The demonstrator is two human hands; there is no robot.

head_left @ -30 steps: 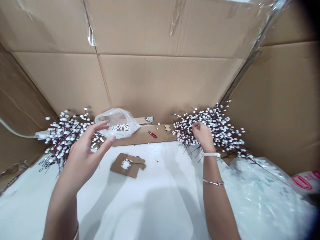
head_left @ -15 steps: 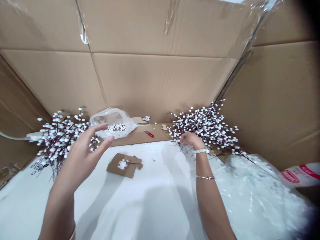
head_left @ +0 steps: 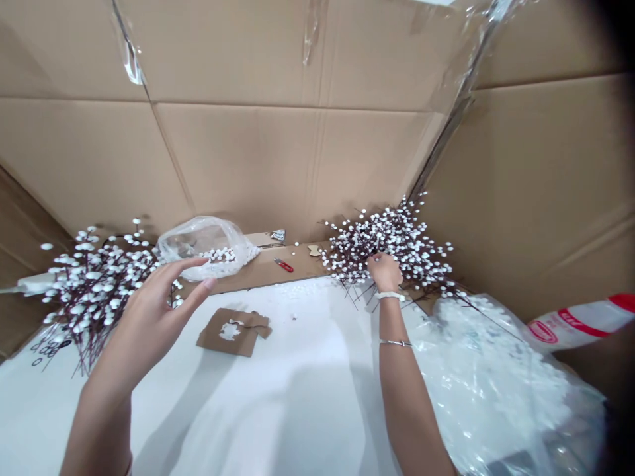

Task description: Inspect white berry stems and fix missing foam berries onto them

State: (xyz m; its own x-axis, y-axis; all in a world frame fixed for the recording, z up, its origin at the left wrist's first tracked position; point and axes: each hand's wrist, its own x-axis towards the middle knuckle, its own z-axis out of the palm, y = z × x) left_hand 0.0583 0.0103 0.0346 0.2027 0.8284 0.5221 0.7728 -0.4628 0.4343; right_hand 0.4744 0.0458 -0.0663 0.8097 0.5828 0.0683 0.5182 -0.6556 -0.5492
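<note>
At the back right lies a pile of artificial berry stems (head_left: 411,241), dark brown twigs tipped with small white berries. My right hand (head_left: 384,271) reaches into its near side, fingers curled together among the twigs; what they pinch is hidden. My left hand (head_left: 166,301) hovers over the table, thumb and fingers apart, holding nothing. Behind its fingertips sits a clear plastic bag (head_left: 233,235) with loose white berries inside. A second bunch of berry stems (head_left: 94,284), with larger white berries, lies left of my left hand.
A torn cardboard piece (head_left: 235,340) lies on the white table (head_left: 302,396). Red-handled thread snips (head_left: 284,265) rest on a cardboard strip (head_left: 255,274) at the back. A large clear plastic bag (head_left: 486,390) covers the right side. Tall cardboard walls (head_left: 238,152) enclose the table.
My right hand has moved from the near left edge of the right-hand pile deeper in among its stems. My left hand stays raised and spread. The view has shifted slightly to the right.
</note>
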